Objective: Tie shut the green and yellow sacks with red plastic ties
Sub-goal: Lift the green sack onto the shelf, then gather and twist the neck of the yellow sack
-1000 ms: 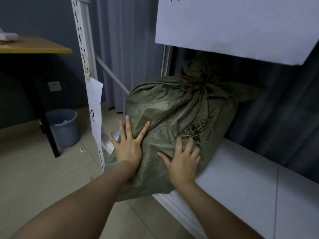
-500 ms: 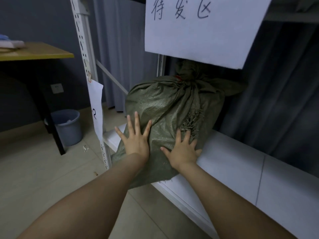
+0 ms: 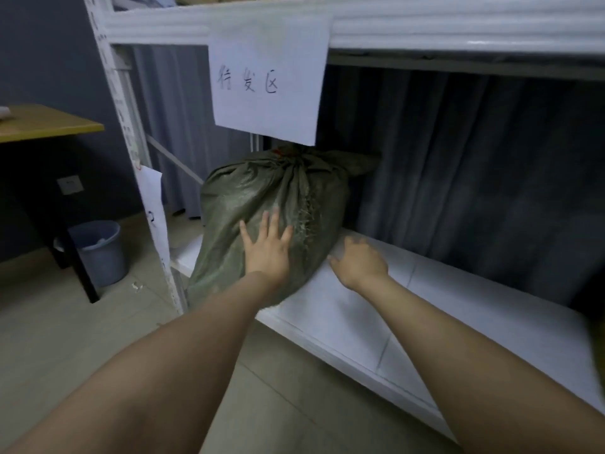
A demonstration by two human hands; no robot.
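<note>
1. Green woven plastic sack [image 3: 262, 204] stands at the left end of the lower white shelf board [image 3: 360, 309], its bottom corner hanging slightly over the front edge beside the white slotted upright post [image 3: 131, 152].
2. Its long axis runs up and back, away from the person; the gathered neck [image 3: 291, 160] sits at the top rear, with a glimpse of red tie [image 3: 278, 153] at the knot, so this sack looks already tied.
3. The left hand [image 3: 266, 249] lies flat with fingers spread on the sack's front face, pressing and gripping nothing.
4. The right hand [image 3: 360, 260] is off the sack, loosely open just beside its lower right edge above the shelf board; it is blurred and holds nothing.
5. The left hand is nearer the sack; the neck lies beyond both hands.
6. A white paper sheet [image 3: 268, 77] taped to the upper beam reads 待发区. A smaller paper slip [image 3: 154, 211] on the post carries a mark that cannot be read.
</note>
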